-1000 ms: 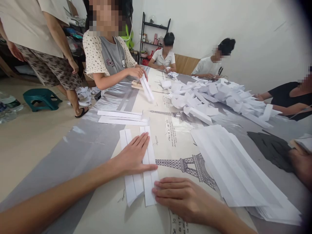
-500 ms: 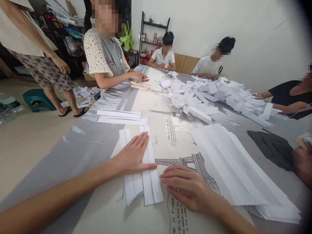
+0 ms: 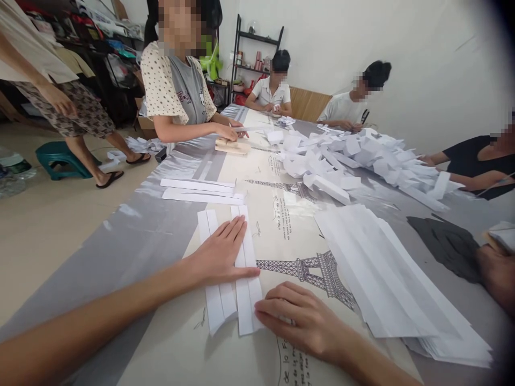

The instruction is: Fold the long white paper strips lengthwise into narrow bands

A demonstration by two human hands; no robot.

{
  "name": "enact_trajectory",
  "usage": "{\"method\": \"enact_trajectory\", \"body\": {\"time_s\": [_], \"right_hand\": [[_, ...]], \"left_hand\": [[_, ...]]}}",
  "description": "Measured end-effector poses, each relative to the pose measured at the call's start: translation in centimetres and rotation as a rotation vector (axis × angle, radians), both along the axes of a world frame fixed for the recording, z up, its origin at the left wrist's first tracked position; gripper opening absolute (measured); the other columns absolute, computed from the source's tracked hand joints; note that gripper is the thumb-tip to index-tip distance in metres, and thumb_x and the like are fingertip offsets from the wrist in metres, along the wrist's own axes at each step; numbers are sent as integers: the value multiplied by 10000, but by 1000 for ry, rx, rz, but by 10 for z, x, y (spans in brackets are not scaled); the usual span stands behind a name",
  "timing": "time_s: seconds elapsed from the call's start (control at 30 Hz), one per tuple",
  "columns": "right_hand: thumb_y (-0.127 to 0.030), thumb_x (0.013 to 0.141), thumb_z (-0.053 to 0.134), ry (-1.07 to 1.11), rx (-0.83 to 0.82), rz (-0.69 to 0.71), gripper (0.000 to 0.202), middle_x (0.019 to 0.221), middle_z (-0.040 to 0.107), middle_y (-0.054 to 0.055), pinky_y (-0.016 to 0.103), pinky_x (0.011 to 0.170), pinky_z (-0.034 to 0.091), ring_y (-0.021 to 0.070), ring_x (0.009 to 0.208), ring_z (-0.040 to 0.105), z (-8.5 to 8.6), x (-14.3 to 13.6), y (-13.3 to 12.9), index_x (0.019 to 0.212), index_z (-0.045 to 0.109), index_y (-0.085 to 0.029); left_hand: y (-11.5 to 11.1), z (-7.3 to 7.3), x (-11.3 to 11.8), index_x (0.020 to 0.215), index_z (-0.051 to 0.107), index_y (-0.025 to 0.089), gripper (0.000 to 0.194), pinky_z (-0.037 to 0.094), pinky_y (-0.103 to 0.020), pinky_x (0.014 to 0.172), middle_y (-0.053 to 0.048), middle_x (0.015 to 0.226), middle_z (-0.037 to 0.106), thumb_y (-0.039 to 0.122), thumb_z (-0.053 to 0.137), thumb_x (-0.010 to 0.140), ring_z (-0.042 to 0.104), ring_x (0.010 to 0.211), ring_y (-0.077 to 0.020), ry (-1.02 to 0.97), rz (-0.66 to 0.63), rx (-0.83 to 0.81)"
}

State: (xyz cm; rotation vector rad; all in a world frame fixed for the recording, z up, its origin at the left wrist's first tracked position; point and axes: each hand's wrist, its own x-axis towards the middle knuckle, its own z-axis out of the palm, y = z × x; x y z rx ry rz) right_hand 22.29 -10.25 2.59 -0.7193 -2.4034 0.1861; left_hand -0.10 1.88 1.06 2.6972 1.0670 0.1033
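Note:
Two creased white paper strips lie side by side on the printed tablecloth (image 3: 169, 332). My left hand (image 3: 219, 252) rests flat across them, its fingers stretched over the right-hand paper strip (image 3: 245, 292) and its palm over the left-hand paper strip (image 3: 217, 308). Near the lower right edge of the right-hand strip is my right hand (image 3: 300, 319), fingers curved and fingertips at the paper's edge. Whether they pinch the paper I cannot tell. Beyond my left hand lie more folded paper strips (image 3: 199, 185).
A stack of white paper sheets (image 3: 386, 273) lies to the right. Behind it spreads a large heap of folded papers (image 3: 346, 150). Several people sit or stand around the table; one works by a wooden block (image 3: 232, 146). A green stool (image 3: 62, 160) stands on the floor at left.
My right hand has moved slightly down and left to the edge of the right-hand strip. My left hand stays put. The standing person at left has shifted their legs and arm.

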Motion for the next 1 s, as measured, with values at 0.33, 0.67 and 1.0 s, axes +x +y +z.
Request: {"method": "enact_trajectory", "body": {"time_s": [0.33, 0.67, 1.0], "right_hand": [[-33, 976, 447, -148, 102, 44, 236, 858, 726, 71, 323, 686, 534, 177, 751, 601, 1, -4, -2, 989, 664, -123], [-17, 948, 483, -188, 260, 109, 233, 903, 728, 88, 322, 669, 521, 173, 730, 582, 5, -3, -1, 932, 699, -102], [-12, 960, 438, -171, 182, 26, 253, 845, 703, 82, 321, 628, 483, 175, 694, 526, -1, -9, 0, 906, 666, -108]], "left_hand": [[1, -4, -1, 1637, -87, 102, 1105, 103, -476, 1284, -179, 1702, 12, 829, 336, 920, 62, 1581, -349, -32, -23, 27], [0, 2, 0, 1636, 27, 48, 1129, 96, -478, 1287, -198, 1694, -15, 857, 314, 903, 19, 1584, -340, 12, -2, -20], [-1, 3, 1, 1636, 38, 52, 1131, 81, -465, 1289, -193, 1698, 0, 854, 337, 897, 35, 1582, -352, -5, 4, -30]]}}
